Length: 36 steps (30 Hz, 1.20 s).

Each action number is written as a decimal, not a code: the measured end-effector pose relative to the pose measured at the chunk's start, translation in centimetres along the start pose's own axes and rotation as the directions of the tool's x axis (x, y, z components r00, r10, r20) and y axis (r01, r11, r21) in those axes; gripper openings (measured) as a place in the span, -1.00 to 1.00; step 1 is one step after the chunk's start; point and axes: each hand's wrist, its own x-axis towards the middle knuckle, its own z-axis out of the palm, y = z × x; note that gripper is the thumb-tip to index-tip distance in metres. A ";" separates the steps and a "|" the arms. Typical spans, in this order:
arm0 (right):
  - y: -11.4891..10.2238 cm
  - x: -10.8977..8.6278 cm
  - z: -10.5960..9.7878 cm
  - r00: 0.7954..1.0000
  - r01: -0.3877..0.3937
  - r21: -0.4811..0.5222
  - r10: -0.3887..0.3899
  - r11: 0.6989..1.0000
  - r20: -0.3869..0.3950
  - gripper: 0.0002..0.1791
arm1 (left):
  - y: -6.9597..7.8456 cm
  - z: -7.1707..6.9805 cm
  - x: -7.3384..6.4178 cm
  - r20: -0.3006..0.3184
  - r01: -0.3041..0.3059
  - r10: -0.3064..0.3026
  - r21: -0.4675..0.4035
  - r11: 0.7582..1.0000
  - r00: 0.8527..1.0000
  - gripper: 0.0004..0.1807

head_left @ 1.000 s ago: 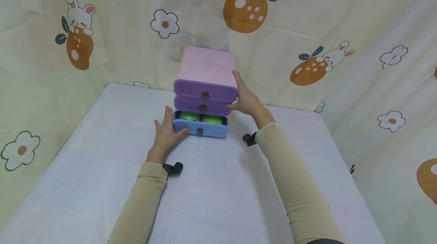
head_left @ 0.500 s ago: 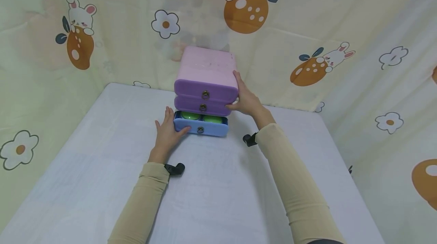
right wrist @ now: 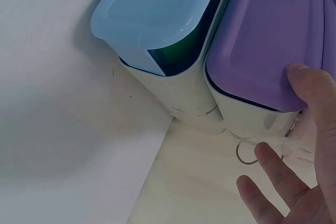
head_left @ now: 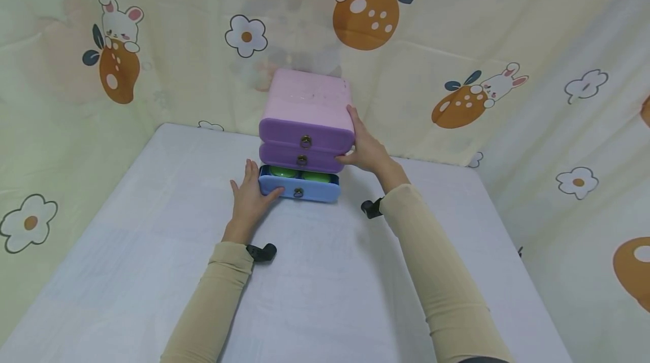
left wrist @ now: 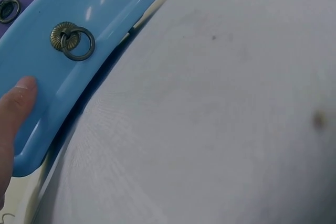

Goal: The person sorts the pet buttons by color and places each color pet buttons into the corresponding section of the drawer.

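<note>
A small drawer cabinet with a pink top point(head_left: 310, 95) stands at the back of the table. Its two purple drawers point(head_left: 284, 154) are closed. Below them, the blue drawer point(head_left: 322, 189) is partly out, with two green round things point(head_left: 316, 176) inside. My left hand point(head_left: 247, 199) lies along the drawer's left end; its thumb point(left wrist: 22, 95) presses the blue front beside the ring pull point(left wrist: 73, 40). At the cabinet's right side is my right hand point(head_left: 369, 154), fingers extended back along it. Its thumb point(right wrist: 310, 85) rests on the lower purple front.
A white cloth covers the table point(head_left: 315, 289). Behind the cabinet hangs a cream curtain point(head_left: 193, 69) printed with rabbits and flowers. Black wrist cameras, one on the left wrist point(head_left: 263, 252) and one on the right wrist point(head_left: 372, 208), stick out inward.
The blue drawer has slid slightly inward, and less of the green things shows. My left hand has moved a little forward with it. The right hand stays at the cabinet's side.
</note>
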 end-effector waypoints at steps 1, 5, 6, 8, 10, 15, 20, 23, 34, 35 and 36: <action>0.0 0.0 0.0 1.000 0.000 -0.001 0.000 1.000 0.000 0.41 | 0.0 0.1 0.0 -0.005 0.001 -0.001 0.001 1.000 1.000 0.21; 0.0 -0.1 0.0 1.000 -0.005 -0.004 0.005 1.000 -0.002 0.41 | 0.1 0.3 0.0 -0.025 0.008 -0.008 -0.002 1.000 1.000 0.20; -0.1 -0.1 0.0 1.000 -0.004 -0.002 0.004 1.000 -0.002 0.41 | 0.1 0.4 0.0 -0.031 0.010 -0.010 0.000 1.000 0.999 0.19; -0.1 -0.1 0.0 1.000 0.000 0.000 0.000 1.000 -0.003 0.41 | 0.1 0.4 0.0 -0.048 0.011 -0.011 0.003 1.000 0.999 0.19; 0.0 -0.1 0.1 1.000 0.006 0.001 -0.006 1.000 -0.005 0.41 | 0.2 0.4 -0.1 -0.058 0.012 -0.012 0.004 1.000 0.998 0.19; 0.1 0.0 0.2 1.000 0.009 0.000 -0.009 1.000 -0.008 0.41 | 0.5 0.4 -0.1 -0.066 0.027 -0.027 0.000 1.000 0.997 0.18; 0.1 0.0 0.2 1.000 0.011 0.003 -0.011 1.000 -0.006 0.42 | 0.7 0.3 -0.2 -0.068 0.045 -0.045 0.009 0.999 0.997 0.17; 0.1 0.0 0.2 1.000 0.012 0.007 -0.012 1.000 -0.004 0.42 | 0.8 0.2 -0.2 -0.068 0.052 -0.051 0.017 0.998 0.996 0.17; 0.0 0.0 0.2 1.000 0.008 0.010 -0.008 1.000 -0.003 0.42 | 1.3 0.2 -0.3 -0.081 0.071 -0.069 0.020 0.997 0.994 0.14; 0.0 0.0 0.2 1.000 0.009 0.013 -0.009 1.000 -0.003 0.41 | 1.3 0.3 -0.3 -0.083 0.073 -0.071 0.022 0.997 0.994 0.14; 0.0 0.0 0.2 1.000 0.005 0.013 -0.005 1.000 -0.002 0.41 | 1.3 0.3 -0.3 -0.085 0.075 -0.073 0.023 0.997 0.994 0.14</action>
